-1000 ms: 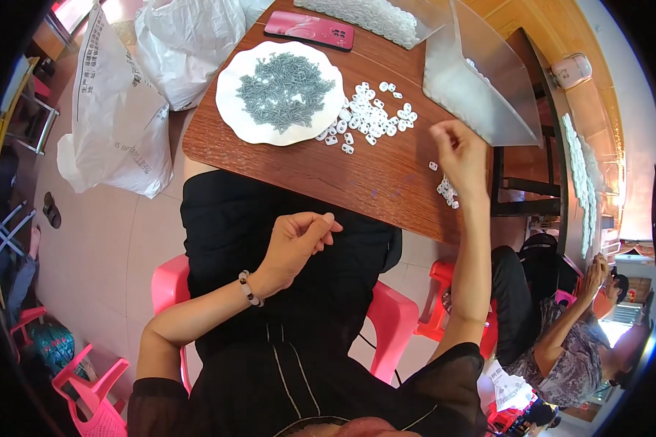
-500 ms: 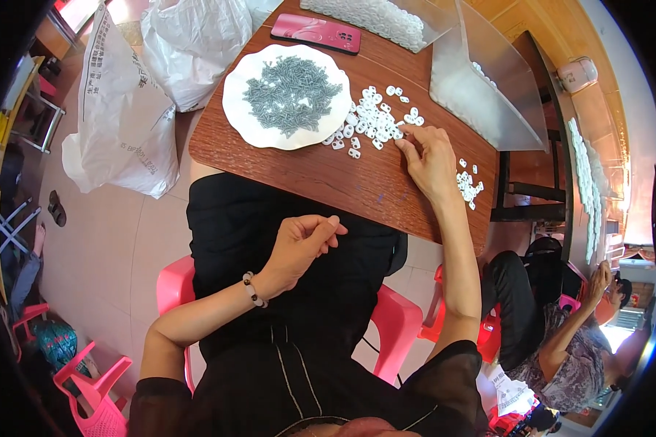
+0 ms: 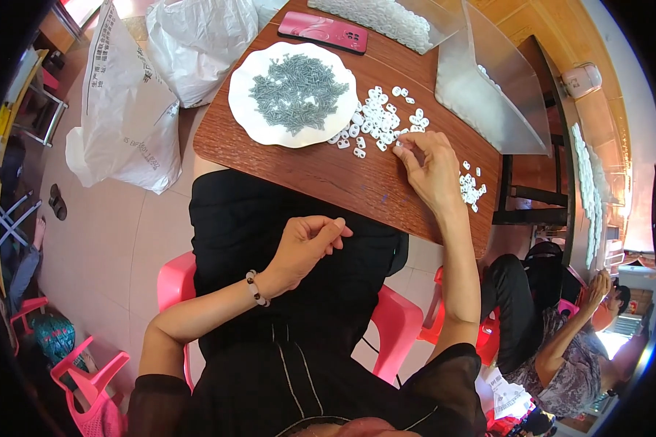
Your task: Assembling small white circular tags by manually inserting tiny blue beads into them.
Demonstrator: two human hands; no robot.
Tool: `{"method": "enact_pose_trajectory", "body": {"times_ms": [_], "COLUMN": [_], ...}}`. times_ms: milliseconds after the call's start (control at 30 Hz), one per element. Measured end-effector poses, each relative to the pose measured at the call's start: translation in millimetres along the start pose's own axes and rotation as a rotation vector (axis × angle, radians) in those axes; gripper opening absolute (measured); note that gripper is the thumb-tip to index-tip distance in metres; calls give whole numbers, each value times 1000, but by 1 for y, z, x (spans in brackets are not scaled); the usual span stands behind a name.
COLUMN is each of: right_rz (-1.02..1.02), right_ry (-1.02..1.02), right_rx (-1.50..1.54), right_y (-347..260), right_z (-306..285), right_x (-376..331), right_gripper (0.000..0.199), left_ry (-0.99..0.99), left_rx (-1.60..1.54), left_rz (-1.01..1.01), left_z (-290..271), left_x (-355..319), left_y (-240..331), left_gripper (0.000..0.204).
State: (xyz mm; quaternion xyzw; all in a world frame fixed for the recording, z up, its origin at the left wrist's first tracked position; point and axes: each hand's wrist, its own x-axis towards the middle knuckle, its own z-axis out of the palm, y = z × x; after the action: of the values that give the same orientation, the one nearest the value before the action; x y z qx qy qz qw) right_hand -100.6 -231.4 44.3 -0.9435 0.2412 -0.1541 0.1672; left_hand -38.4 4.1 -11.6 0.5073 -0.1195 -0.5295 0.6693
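Note:
My right hand (image 3: 431, 169) is over the table, thumb and forefinger pinched together at a small white plastic piece with holes (image 3: 399, 144). Left of those fingertips lies a loose pile of the same white pieces (image 3: 375, 116); a smaller heap (image 3: 471, 191) lies right of the wrist. My left hand (image 3: 307, 246) hovers above my lap, thumb pressed on the curled forefinger; whatever it may hold is too small to make out. A white scalloped plate (image 3: 244, 120) holds a mound of small grey screw-like pins (image 3: 297, 91).
Behind the plate lies a pink phone (image 3: 322, 33). Clear-walled trays (image 3: 488, 95) with white pieces stand at the table's far right. White sacks (image 3: 127, 109) are on the floor at left. Another person (image 3: 561, 349) sits at right beside a second table (image 3: 577, 240).
My right hand has drawn slightly back toward me, its fingertips pinched closer together. The left hand stays nearly still. The view has shifted a little.

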Motion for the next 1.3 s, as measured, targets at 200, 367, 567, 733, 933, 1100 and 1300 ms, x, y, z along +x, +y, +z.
{"method": "enact_pose_trajectory", "body": {"times_ms": [200,367,567,733,933,1100,1300], "right_rz": [-152,-113,-152,-480,-547,-483,-444], "right_ry": [51,40,64,-24,-87,-58,-35], "right_rx": [-12,-55,87,415,590,653,726], "right_y": [-3,-10,-15,-33,-43,-45,-47], "right_z": [18,20,21,4,9,12,16], "right_x": [1,1,-7,-28,-51,-57,-59], "right_gripper": [13,12,9,22,29,27,24], "left_ry": [-20,-26,-14,-76,-279,-289,-301], "left_rx": [9,16,29,-111,-283,-353,-361], "left_rz": [3,11,26,-11,-168,-234,-219], "left_z": [-1,-2,-2,-8,-17,-21,-24], "left_x": [1,1,2,3,4,7,9], "left_y": [-2,-1,0,20,24,23,26], "left_gripper": [27,27,27,28,28,21,20]}}
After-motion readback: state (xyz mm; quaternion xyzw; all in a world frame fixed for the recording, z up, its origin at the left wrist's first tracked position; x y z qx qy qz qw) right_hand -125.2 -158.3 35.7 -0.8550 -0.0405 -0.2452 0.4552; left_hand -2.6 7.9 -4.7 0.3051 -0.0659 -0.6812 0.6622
